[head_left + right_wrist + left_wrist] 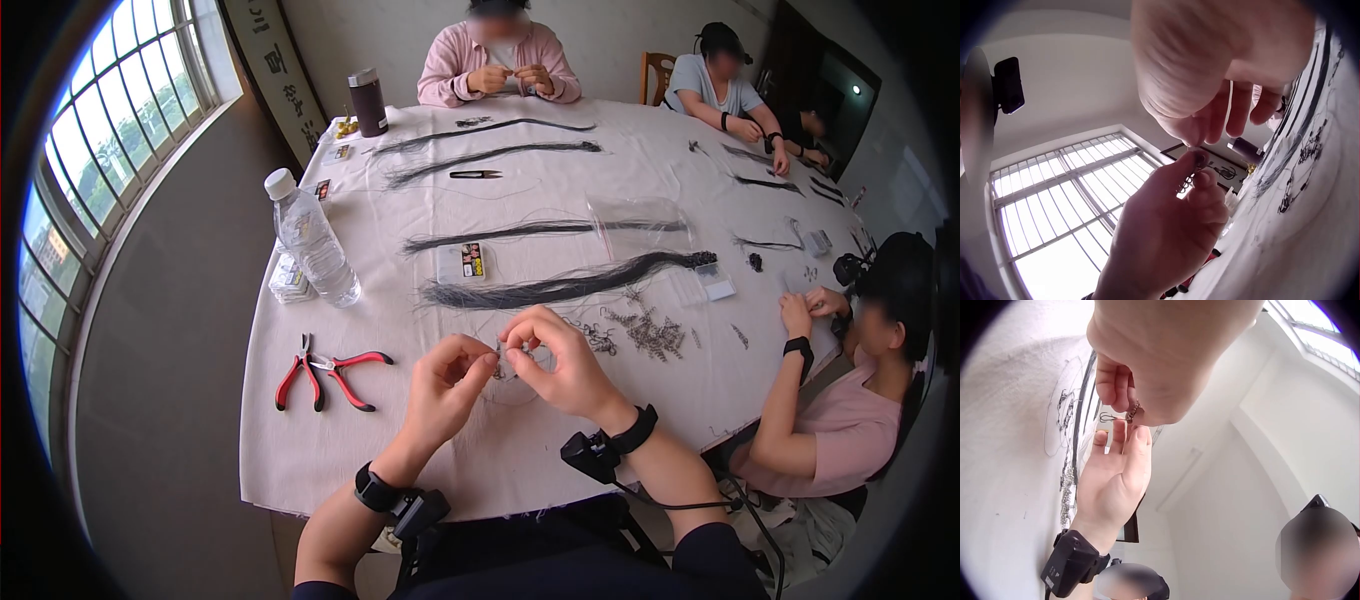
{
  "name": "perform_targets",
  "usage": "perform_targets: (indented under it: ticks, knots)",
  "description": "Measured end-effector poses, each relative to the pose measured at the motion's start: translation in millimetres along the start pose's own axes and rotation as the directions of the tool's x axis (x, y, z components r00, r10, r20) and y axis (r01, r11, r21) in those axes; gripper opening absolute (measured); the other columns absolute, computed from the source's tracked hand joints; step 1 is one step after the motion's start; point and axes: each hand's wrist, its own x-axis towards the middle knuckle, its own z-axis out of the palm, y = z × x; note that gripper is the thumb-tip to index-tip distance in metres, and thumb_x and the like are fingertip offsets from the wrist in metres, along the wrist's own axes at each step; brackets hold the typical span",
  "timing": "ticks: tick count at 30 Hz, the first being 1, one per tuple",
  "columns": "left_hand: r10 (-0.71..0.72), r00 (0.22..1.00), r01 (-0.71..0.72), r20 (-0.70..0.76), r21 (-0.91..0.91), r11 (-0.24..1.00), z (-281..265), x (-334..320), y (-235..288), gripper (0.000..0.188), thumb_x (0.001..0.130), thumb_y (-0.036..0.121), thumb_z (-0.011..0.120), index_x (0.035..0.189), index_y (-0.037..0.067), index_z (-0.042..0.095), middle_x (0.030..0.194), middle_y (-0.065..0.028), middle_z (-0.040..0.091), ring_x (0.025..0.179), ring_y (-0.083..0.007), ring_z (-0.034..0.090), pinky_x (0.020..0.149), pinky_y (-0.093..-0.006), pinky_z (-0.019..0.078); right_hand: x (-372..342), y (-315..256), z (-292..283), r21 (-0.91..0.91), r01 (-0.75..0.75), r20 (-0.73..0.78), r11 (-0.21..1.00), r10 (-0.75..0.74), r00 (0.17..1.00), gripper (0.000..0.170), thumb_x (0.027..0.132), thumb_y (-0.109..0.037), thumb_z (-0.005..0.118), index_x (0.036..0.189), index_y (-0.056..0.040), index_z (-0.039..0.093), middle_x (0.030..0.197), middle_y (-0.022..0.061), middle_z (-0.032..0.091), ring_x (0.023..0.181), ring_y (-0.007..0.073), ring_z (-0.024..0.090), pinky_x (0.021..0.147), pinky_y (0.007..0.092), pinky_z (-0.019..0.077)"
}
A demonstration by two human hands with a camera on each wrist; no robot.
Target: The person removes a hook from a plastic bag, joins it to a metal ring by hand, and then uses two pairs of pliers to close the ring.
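Observation:
In the head view, my left hand (pixel 447 385) and right hand (pixel 562 368) meet fingertip to fingertip just above the near part of the table. The left wrist view shows a small three-pronged hook (pixel 1109 417) joined to a little metal coil (pixel 1134 411) between the two hands. My left hand (pixel 1163 228) pinches this piece with thumb and index finger; the coil (pixel 1185 184) hangs beside the thumb. The thumb and index tip of my right hand (pixel 1113 481) close on its end, partly hidden, with the other fingers loosely bent.
Red-handled pliers (pixel 353 378) lie left of my hands, below a water bottle (pixel 315 240). Beyond my hands are a pile of metal pieces (pixel 655 335), a black strand bundle (pixel 560 280) and a clear box (pixel 458 263). Several people sit around the table (pixel 330 455).

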Motion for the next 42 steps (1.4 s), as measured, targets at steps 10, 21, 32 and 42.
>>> perform_targets:
  ticks: [10, 21, 32, 42]
  knots:
    - [0.086, 0.994, -0.092, -0.064, -0.092, 0.992, -1, 0, 2, 0.009, 0.096, 0.009, 0.062, 0.097, 0.0, 0.063, 0.082, -0.0002, 0.061, 0.069, -0.005, 0.052, 0.061, -0.0198, 0.0417, -7, 19, 2, 0.32, -0.397, 0.321, 0.86, 0.296, 0.9, 0.019, 0.096, -0.01, 0.06, 0.112, 0.0, 0.063, 0.103, 0.0042, 0.065, 0.083, 0.0079, 0.058, 0.072, 0.0225, 0.048]
    - [0.108, 0.993, -0.113, -0.043, -0.131, 0.985, -1, -1, 5, 0.01, 0.097, 0.01, 0.062, 0.099, -0.001, 0.062, 0.084, -0.0017, 0.062, 0.071, -0.0062, 0.054, 0.063, -0.0206, 0.0436, -7, 19, 10, 0.67, -0.641, 0.514, 0.376, 0.389, 0.765, 0.024, 0.099, -0.018, 0.059, 0.115, -0.0005, 0.065, 0.093, 0.0013, 0.064, 0.074, 0.005, 0.054, 0.062, 0.0193, 0.042]
    - [0.104, 0.993, -0.109, -0.049, -0.113, 0.988, -2, 0, 3, 0.011, 0.097, 0.011, 0.063, 0.097, 0.0, 0.063, 0.082, -0.0006, 0.062, 0.068, -0.0051, 0.052, 0.06, -0.0198, 0.0421, -10, 28, 10, 0.693, -0.602, 0.433, 0.398, 0.437, 0.788, 0.019, 0.099, -0.018, 0.06, 0.107, -0.002, 0.065, 0.09, 0.0014, 0.064, 0.073, 0.0061, 0.056, 0.061, 0.0186, 0.0436]
    - [0.03, 0.991, -0.041, -0.133, -0.08, 0.996, -1, 0, -1, 0.012, 0.097, 0.013, 0.063, 0.094, 0.001, 0.063, 0.078, 0.0017, 0.06, 0.066, -0.0039, 0.053, 0.058, -0.0191, 0.0429, -4, -1, 2, -0.055, -0.093, -0.131, 0.994, 0.085, 0.988, 0.006, 0.089, -0.005, 0.068, 0.088, 0.0009, 0.068, 0.079, 0.0026, 0.065, 0.063, 0.0079, 0.06, 0.056, 0.0224, 0.0479]
